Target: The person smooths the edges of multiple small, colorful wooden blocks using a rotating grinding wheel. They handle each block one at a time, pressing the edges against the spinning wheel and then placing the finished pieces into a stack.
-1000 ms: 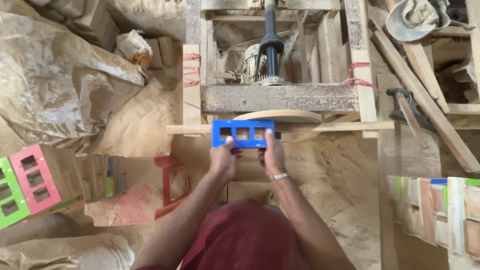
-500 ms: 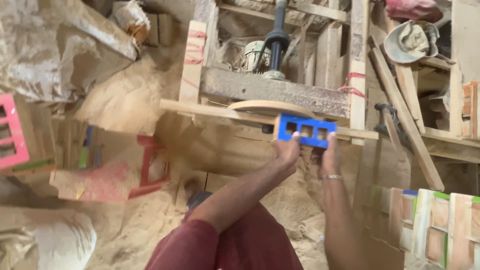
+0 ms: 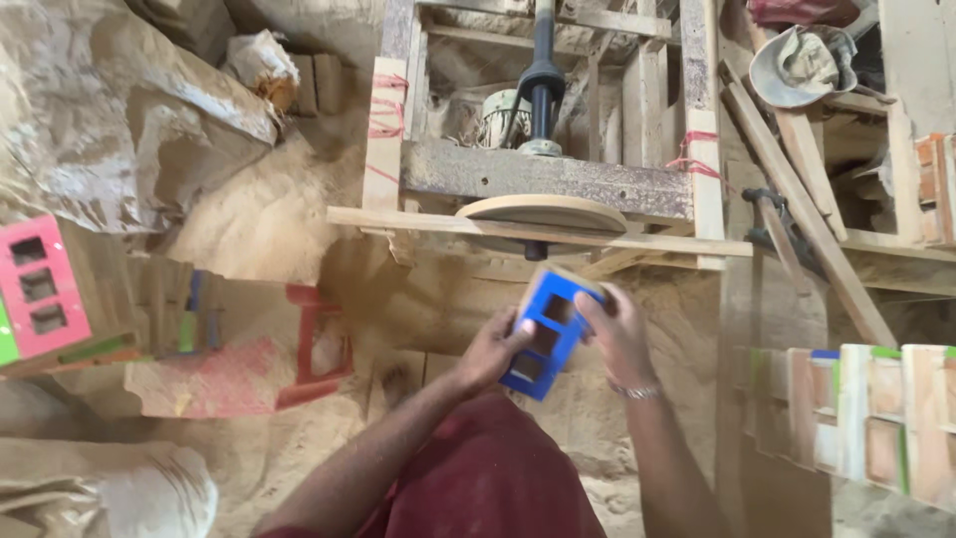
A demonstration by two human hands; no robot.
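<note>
Both hands pinch a blue wooden frame (image 3: 545,332) with 3 square openings: the left hand (image 3: 491,351) grips its lower-left edge, the right hand (image 3: 619,334) its upper-right. Its long axis tilts from lower left to upper right, held in the air. Just beyond, well apart, the round sanding disc (image 3: 542,212) sits under the wooden machine frame (image 3: 543,174).

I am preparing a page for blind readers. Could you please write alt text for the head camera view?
Two hands, left hand and right hand, hold a blue wooden frame with three square openings, tilted, below a round sanding disc on a rough wooden machine stand. Sawdust covers the floor; a pink frame lies at left.
</note>
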